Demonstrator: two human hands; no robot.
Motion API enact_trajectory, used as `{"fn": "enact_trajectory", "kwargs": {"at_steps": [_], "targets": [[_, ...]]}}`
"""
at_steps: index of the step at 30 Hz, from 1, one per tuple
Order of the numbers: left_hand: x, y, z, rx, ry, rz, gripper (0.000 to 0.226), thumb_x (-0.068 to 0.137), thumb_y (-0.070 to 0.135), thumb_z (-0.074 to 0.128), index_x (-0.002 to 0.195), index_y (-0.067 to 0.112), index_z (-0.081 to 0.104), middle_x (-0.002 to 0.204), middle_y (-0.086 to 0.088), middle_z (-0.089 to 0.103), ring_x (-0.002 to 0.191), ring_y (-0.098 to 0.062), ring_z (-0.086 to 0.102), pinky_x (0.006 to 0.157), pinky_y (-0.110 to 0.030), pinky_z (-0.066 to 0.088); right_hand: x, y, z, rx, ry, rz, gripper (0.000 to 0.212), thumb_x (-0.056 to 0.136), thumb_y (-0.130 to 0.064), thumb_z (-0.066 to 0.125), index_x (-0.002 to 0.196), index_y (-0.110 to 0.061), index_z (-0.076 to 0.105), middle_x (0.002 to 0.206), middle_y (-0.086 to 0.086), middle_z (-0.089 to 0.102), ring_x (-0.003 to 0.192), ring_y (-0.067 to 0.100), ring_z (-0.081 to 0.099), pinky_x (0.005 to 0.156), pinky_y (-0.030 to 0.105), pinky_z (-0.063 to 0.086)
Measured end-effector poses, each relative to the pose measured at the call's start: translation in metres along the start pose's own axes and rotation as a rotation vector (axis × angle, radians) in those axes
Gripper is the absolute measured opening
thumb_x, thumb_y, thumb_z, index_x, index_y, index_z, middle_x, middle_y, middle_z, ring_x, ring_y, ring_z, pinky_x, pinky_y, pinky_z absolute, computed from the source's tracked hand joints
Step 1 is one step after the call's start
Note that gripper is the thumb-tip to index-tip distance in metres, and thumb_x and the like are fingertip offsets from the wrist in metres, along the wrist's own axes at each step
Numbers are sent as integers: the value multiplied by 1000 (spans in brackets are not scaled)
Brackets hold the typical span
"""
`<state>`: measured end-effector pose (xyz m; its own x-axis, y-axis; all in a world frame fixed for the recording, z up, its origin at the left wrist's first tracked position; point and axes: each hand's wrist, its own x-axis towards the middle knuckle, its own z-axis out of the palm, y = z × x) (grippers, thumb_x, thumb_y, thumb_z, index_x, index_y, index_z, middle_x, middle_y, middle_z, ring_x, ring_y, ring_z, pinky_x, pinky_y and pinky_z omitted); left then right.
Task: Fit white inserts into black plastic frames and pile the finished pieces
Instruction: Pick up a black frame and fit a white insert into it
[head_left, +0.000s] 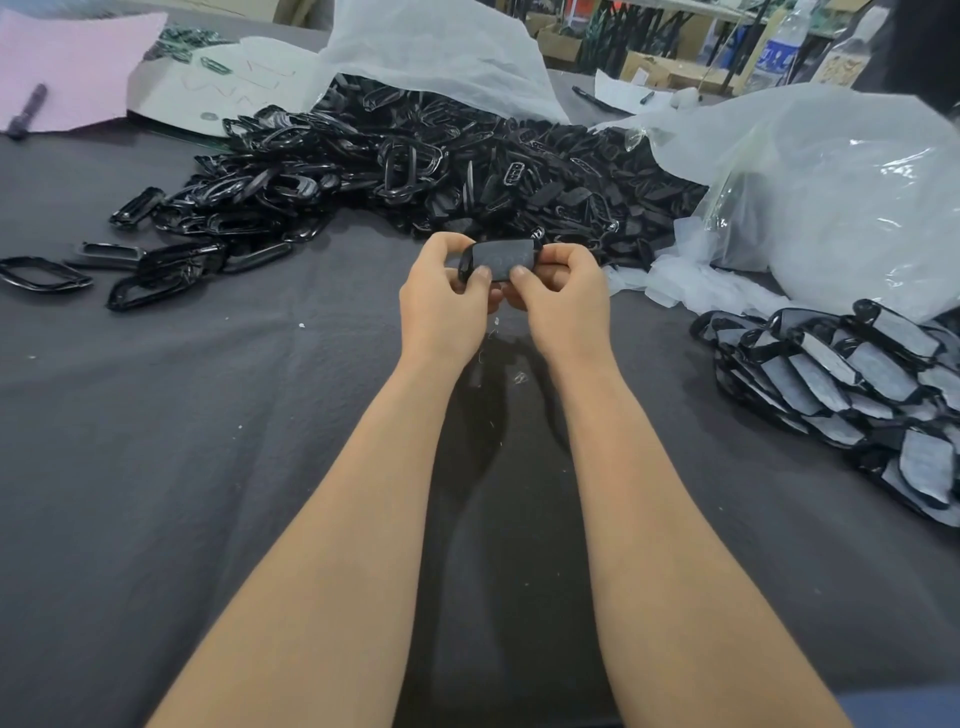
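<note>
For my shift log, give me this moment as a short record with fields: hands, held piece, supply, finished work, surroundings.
hands: left hand and right hand both pinch one frame
held piece: raised above the cloth; whether the insert is seated cannot be told
supply: heap of black frames behind the hands
finished work: pile at right, white inserts showing
surroundings: bag behind the pile

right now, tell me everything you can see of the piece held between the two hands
The piece is a rounded oblong with a glossy black rim and a duller dark grey face bearing faint marks. It is held lengthwise across, above the grey cloth. The left hand pinches its left end, the right hand its right end, thumbs on the near edge. Whether an insert is seated cannot be told.
</note>
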<state>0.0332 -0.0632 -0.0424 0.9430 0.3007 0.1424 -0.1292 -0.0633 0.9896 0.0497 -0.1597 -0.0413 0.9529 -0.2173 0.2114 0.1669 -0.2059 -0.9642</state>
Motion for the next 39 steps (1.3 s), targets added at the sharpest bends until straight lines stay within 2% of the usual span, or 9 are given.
{"fn": "enact_trajectory", "kwargs": {"at_steps": [7,11,17,24,27,33,35,37,39], "targets": [[1,0,0,16,-15,-3,21,97,6,51,100,27,49,87,-3,70,64,2,67,59,-9,50,2,-2,-5,88,-9,76,10,91,-1,54,98,-8,55,80,4,67,64,11,67,68,24,57],[0,0,-1,64,-42,9,23,96,6,52,96,29,49,82,-1,69,60,5,65,55,-8,50,2,-2,-8,120,5,104,3,92,-15,61,92,-15,58,82,2,66,60,6,63,65,22,57],[-1,2,-3,91,-95,13,24,96,6,52,94,30,49,77,-1,69,62,-1,66,67,-22,58,3,-2,-11,154,23,111,16,92,-8,59,79,-18,58,78,-1,61,68,8,58,60,14,51],[-2,2,-3,129,-100,31,25,96,7,53,92,31,49,74,1,69,62,1,66,66,-20,58,3,-2,-11,251,29,211,17,92,-8,59,78,-19,60,77,0,63,65,9,58,58,18,50],[-3,3,-3,134,-85,26,23,96,7,53,93,30,49,73,2,68,58,5,64,59,-13,55,3,-1,-11,190,31,193,15,92,-11,58,81,-20,60,79,1,64,65,9,60,59,19,52],[-3,3,-4,159,-66,-6,21,95,9,55,93,29,49,73,4,67,56,6,64,55,-11,53,1,-1,-8,100,6,150,14,90,-9,62,85,-21,57,87,4,66,68,11,64,65,21,56],[-3,3,-3,218,-38,6,14,94,15,58,93,27,50,72,5,66,60,1,66,59,-16,56,0,0,-7,95,-7,143,14,90,-9,62,84,-21,57,86,4,65,67,11,64,67,24,57],[-4,4,-4,280,10,27,10,92,27,61,91,24,52,71,3,66,66,-10,69,67,-28,59,-1,1,-5,66,-23,120,15,89,-9,63,84,-21,56,82,3,65,65,12,64,72,30,59],[-4,4,-4,298,58,28,20,90,35,63,92,16,54,75,-3,68,71,-20,70,72,-40,58,-1,0,-2,12,-41,83,15,89,-10,63,82,-21,56,82,7,66,68,17,66,78,39,59]]}}
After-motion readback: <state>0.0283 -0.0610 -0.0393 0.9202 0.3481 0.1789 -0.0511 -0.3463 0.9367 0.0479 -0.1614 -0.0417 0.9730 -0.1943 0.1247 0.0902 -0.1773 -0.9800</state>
